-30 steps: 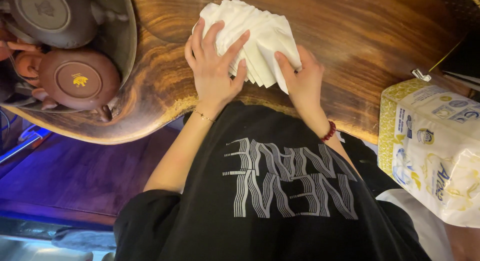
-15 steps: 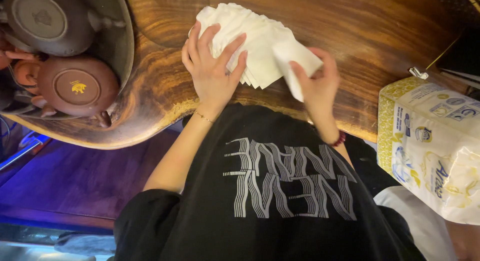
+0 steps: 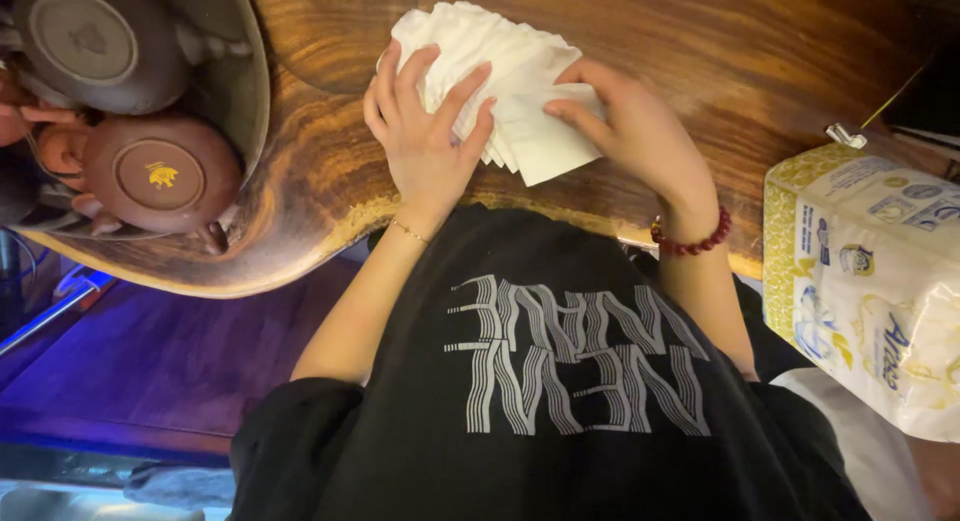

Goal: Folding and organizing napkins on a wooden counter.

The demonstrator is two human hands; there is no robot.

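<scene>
The left hand point(image 3: 425, 131) lies flat, palm down, fingers spread and pointing away. The right hand point(image 3: 630, 131) sits just beside it, fingers curled inward and pinching. Both forearms are bare and angle apart toward the near side.
</scene>
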